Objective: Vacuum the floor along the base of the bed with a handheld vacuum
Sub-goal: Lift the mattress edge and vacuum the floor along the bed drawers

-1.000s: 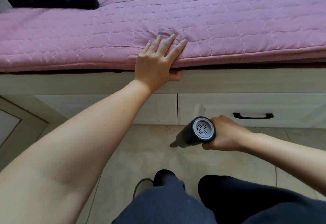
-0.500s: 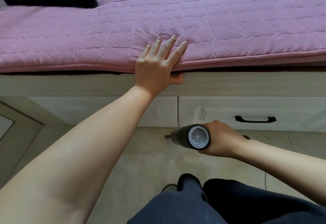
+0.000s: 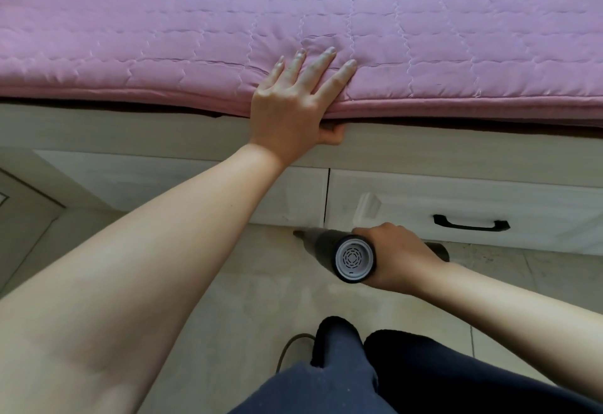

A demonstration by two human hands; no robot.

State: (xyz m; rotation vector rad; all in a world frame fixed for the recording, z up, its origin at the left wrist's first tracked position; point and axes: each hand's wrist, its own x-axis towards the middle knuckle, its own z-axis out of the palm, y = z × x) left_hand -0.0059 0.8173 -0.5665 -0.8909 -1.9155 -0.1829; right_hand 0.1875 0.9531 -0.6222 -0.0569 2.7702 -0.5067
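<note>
While the left hand (image 3: 293,110) lies flat with spread fingers on the quilt (image 3: 424,38) edge for support, the right hand (image 3: 398,260) grips the vacuum (image 3: 342,250), nozzle low on the floor (image 3: 261,283) against the bed base (image 3: 163,182). Mid-sweep, I judge; next calls for sliding the nozzle along the base seam, keeping it down.

light: soft, even daylight | shadows: faint | focus: slightly soft | edges: wide-angle bowing

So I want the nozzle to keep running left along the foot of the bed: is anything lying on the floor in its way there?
Nothing visible does. The black handheld vacuum, held by the right hand, points its nozzle at the seam where the pale tiled floor meets the white drawer front; the visible strip leftward looks bare until the left forearm hides it.
</note>
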